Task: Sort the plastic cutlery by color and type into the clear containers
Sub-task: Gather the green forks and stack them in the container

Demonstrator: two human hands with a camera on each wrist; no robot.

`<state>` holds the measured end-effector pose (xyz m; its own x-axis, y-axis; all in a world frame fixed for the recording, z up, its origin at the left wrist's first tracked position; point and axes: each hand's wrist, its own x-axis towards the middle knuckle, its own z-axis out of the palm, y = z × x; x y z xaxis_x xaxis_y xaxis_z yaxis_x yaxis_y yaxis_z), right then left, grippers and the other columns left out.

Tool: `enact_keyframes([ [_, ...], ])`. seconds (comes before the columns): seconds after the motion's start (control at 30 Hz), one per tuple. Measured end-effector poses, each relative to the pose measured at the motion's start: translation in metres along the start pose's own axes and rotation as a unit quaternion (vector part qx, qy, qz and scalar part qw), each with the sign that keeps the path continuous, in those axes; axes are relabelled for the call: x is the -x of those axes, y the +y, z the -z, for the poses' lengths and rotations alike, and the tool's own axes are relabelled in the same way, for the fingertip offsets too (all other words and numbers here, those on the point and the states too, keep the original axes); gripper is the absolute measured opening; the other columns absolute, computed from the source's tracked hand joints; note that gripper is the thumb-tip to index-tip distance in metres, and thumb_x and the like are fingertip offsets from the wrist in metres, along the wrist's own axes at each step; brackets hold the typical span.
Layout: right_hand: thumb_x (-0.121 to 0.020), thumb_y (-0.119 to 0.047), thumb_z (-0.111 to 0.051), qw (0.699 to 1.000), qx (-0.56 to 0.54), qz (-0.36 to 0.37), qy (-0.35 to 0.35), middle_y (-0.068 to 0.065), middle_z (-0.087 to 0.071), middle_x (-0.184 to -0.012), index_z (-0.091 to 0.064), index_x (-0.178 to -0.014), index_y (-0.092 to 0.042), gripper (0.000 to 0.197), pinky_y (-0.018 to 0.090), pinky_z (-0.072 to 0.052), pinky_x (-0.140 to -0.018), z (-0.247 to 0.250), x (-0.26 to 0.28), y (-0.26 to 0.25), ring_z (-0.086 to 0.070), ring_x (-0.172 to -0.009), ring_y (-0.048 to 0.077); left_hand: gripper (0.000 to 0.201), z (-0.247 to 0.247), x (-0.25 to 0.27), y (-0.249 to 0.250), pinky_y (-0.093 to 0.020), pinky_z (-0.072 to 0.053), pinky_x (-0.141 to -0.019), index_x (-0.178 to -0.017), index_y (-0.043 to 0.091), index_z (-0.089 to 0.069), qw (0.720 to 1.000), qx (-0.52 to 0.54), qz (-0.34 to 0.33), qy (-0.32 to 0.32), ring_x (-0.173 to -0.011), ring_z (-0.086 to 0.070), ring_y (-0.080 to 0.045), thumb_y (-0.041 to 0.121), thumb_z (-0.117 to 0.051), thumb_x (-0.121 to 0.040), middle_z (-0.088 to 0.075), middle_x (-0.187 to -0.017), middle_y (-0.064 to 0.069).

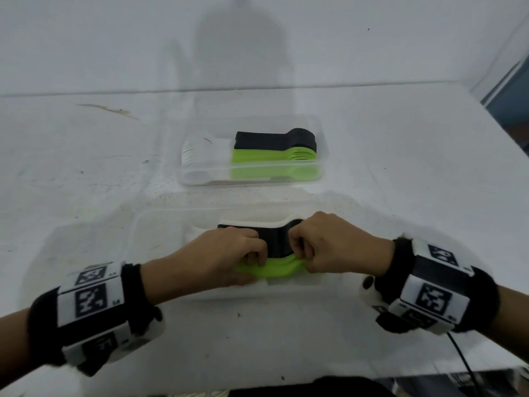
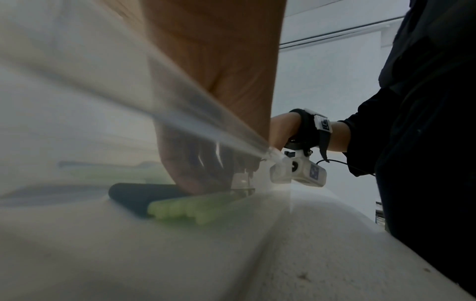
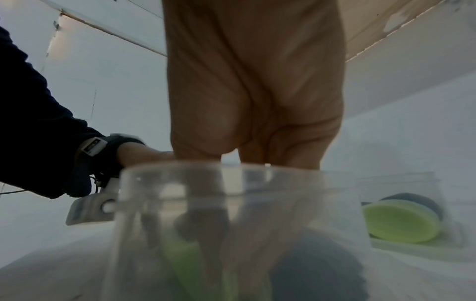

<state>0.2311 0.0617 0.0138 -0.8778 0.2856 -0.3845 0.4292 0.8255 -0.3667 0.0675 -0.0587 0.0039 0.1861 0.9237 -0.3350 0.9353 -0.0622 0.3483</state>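
Note:
Both hands reach into the near clear container [image 1: 160, 224]. My left hand [image 1: 229, 253] and right hand [image 1: 317, 247] each curl their fingers round a stack of green cutlery [image 1: 279, 267] that lies along the container's front. Behind it lies a black stack [image 1: 279, 242] and, at the back, a white stack [image 1: 249, 223]. In the left wrist view the green stack [image 2: 185, 207] and the black stack [image 2: 136, 195] show blurred through the container wall. The far clear container [image 1: 320, 130] holds black spoons [image 1: 274, 140], green spoons [image 1: 274, 156] and white forks [image 1: 200, 151].
The white table [image 1: 86, 173] carries specks and a brown streak [image 1: 108, 110] at the back left. A white wall rises behind it. The table's right edge [image 1: 501, 124] runs down beside a blue-grey gap. A black cable [image 1: 463, 359] hangs from my right wrist.

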Motion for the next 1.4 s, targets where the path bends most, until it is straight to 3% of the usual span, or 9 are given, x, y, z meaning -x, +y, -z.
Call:
enact_keyframes([
  [0.13,-0.073,-0.016,-0.064,0.999,0.04,0.015,-0.003,-0.014,-0.038,-0.066,-0.052,-0.082,-0.022,0.016,0.018,-0.025,-0.05,-0.004,0.0,-0.005,-0.035,-0.059,0.004,0.02,-0.001,-0.007,0.002,-0.009,-0.032,-0.06,-0.097,0.027,-0.063,0.999,0.026,0.016,0.01,-0.064,-0.043,0.008,0.024,-0.069,-0.079,-0.05,-0.087,0.018],
  [0.33,-0.076,-0.028,-0.067,0.998,0.042,0.039,0.017,-0.012,-0.039,-0.071,-0.061,-0.089,-0.023,0.014,0.021,-0.026,-0.05,-0.007,-0.008,-0.006,-0.041,-0.072,0.009,0.019,-0.004,-0.012,-0.001,-0.009,-0.035,-0.059,-0.086,0.025,-0.066,0.994,0.097,0.041,0.034,-0.061,-0.049,0.01,0.026,-0.077,-0.071,-0.052,-0.069,0.019],
  [0.57,-0.077,-0.023,-0.062,0.997,0.043,0.051,0.037,-0.013,-0.036,-0.072,-0.064,-0.087,-0.021,0.011,0.018,-0.023,-0.049,-0.012,-0.002,-0.003,-0.035,-0.061,0.001,0.019,-0.006,-0.012,-0.004,-0.01,-0.036,-0.06,-0.086,0.02,-0.066,0.992,0.112,0.012,0.047,-0.062,-0.048,0.004,0.024,-0.078,-0.072,-0.049,-0.075,0.017],
  [0.83,-0.083,-0.023,-0.057,0.996,0.048,0.072,0.02,-0.01,-0.039,-0.081,-0.063,-0.094,-0.022,0.013,0.015,-0.026,-0.052,-0.012,-0.003,-0.003,-0.039,-0.083,0.007,0.019,-0.008,-0.017,-0.002,-0.006,-0.037,-0.059,-0.088,0.017,-0.07,0.991,0.122,0.031,0.044,-0.061,-0.052,0.012,0.018,-0.078,-0.071,-0.058,-0.071,0.013],
  [0.93,-0.085,-0.02,-0.056,0.994,0.062,0.087,0.0,-0.006,-0.041,-0.091,-0.064,-0.098,-0.02,0.016,0.018,-0.03,-0.055,-0.008,-0.002,-0.003,-0.041,-0.085,0.009,0.018,-0.009,-0.014,-0.001,-0.006,-0.038,-0.062,-0.091,0.013,-0.07,0.991,0.123,0.025,0.053,-0.061,-0.051,0.004,0.014,-0.076,-0.074,-0.056,-0.078,0.009],
  [1.03,-0.087,-0.018,-0.054,0.992,0.072,0.102,-0.009,-0.003,-0.044,-0.092,-0.064,-0.103,-0.018,0.02,0.025,-0.036,-0.065,0.002,0.0,-0.004,-0.043,-0.083,0.012,0.018,-0.011,-0.004,-0.002,-0.006,-0.038,-0.062,-0.094,0.01,-0.068,0.987,0.127,0.039,0.091,-0.065,-0.05,-0.001,0.013,-0.074,-0.077,-0.05,-0.078,0.014],
  [1.2,-0.087,-0.017,-0.059,0.987,0.019,0.151,0.057,-0.003,-0.055,-0.086,-0.065,-0.102,-0.014,0.016,0.027,-0.044,-0.078,0.03,-0.005,-0.027,-0.05,-0.08,0.011,0.011,-0.002,0.03,-0.005,-0.007,-0.044,-0.063,-0.09,0.013,-0.067,0.933,0.23,0.106,0.254,-0.072,-0.057,-0.001,0.005,-0.066,-0.083,-0.058,-0.079,0.011],
  [1.3,-0.087,-0.015,-0.06,0.976,-0.055,0.186,0.098,-0.004,-0.062,-0.085,-0.066,-0.102,-0.014,0.017,0.009,-0.039,-0.069,0.048,-0.011,-0.06,-0.058,-0.079,0.011,0.01,0.008,0.062,-0.014,-0.008,-0.045,-0.066,-0.09,0.018,-0.066,0.895,0.249,0.159,0.335,-0.073,-0.058,-0.003,0.01,-0.065,-0.086,-0.062,-0.078,0.012],
  [1.4,-0.087,-0.016,-0.059,0.964,-0.123,0.207,0.115,-0.005,-0.062,-0.085,-0.065,-0.103,-0.017,0.017,0.004,-0.039,-0.065,0.055,-0.026,-0.099,-0.058,-0.076,0.008,0.014,0.014,0.1,-0.029,-0.02,-0.051,-0.071,-0.091,0.019,-0.065,0.851,0.28,0.218,0.388,-0.072,-0.061,-0.009,0.007,-0.061,-0.086,-0.064,-0.079,0.005],
])
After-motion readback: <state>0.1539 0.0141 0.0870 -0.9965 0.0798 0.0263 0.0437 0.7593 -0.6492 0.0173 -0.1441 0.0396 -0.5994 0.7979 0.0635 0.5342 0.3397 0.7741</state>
